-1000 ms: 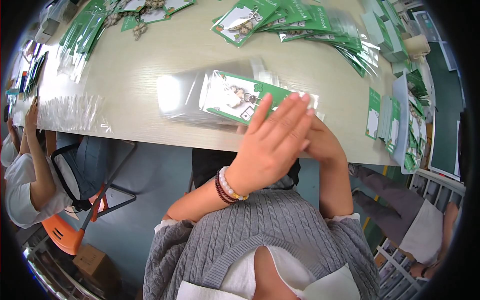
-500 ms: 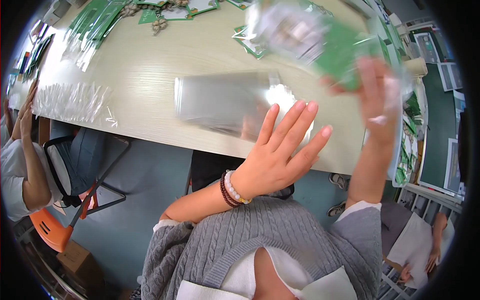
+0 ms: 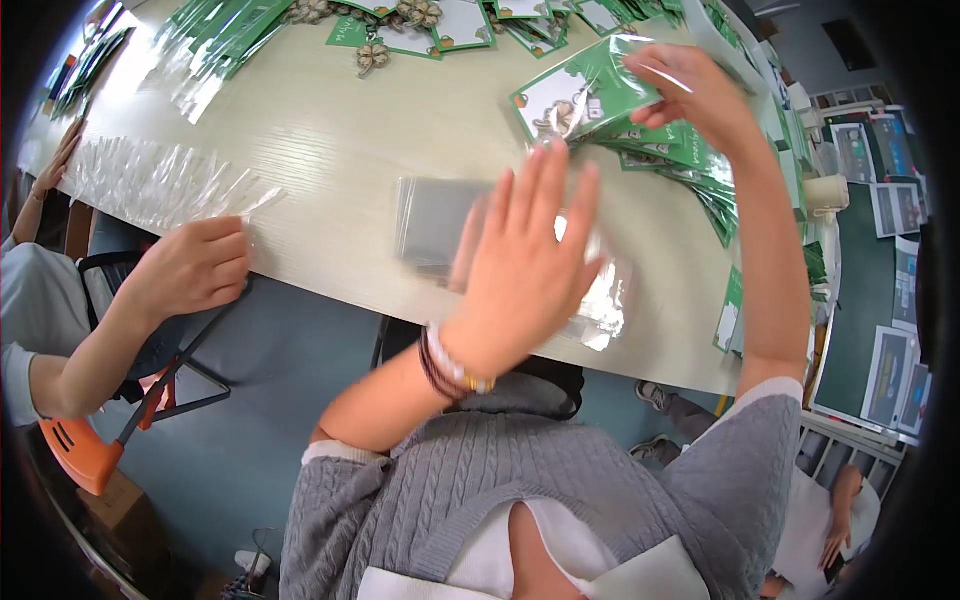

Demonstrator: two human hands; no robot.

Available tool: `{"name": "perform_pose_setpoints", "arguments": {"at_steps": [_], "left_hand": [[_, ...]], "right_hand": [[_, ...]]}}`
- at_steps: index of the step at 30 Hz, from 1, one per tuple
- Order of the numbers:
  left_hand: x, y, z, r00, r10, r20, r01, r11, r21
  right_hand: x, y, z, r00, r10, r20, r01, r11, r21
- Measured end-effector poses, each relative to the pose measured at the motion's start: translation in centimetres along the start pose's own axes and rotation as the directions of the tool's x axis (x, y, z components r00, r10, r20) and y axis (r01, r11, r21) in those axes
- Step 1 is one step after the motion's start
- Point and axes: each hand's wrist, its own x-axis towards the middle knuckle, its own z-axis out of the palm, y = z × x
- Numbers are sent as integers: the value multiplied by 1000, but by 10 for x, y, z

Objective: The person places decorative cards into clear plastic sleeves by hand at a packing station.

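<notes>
Left hand: open palm-down, fingers spread and extended, motion-blurred; the left hand [image 3: 525, 285] is above the stack of clear rectangular plastic sleeves [image 3: 425, 225]. Grip holds nothing visible; contact with the stack cannot be told.
Left wrist: bracelets of dark and pale beads [image 3: 450, 365], blurred.
Right hand: the right hand [image 3: 695, 95] reaches out to the far right; its grip is closed on the right end of a green-and-white card in clear plastic [image 3: 605, 90], thumb on the near side.
Held card: tilted, over the near-left part of the fanned pile of green packaged cards [image 3: 690, 160]; a beige clover-shaped charm [image 3: 555, 120] shows near its lower left corner. Whether it touches the pile cannot be told.
Sleeve stack: on the pale wood-grain table [image 3: 320, 160], near the person's edge, partly hidden by the left hand; strong glare on its right part.
Table, far side: white-panelled cards with green borders [image 3: 465, 25], several with clover charms.
Table, left: a spread of thin clear plastic strips [image 3: 150, 180]; a co-worker's hand [image 3: 200, 265], fingers curled, at the edge just beside it.
Floor, left: orange chair [image 3: 80, 455].
</notes>
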Motion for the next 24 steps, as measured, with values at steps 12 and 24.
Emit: {"name": "perform_pose_setpoints", "arguments": {"at_steps": [12, 24], "left_hand": [[136, -78, 58, 947, 38, 318, -58, 997, 55], [181, -75, 86, 840, 379, 389, -309, 922, -233]], "right_hand": [[20, 64, -55, 951, 239, 198, -271, 950, 153], [0, 43, -108, 963, 10, -271, -102, 938, -330]]}}
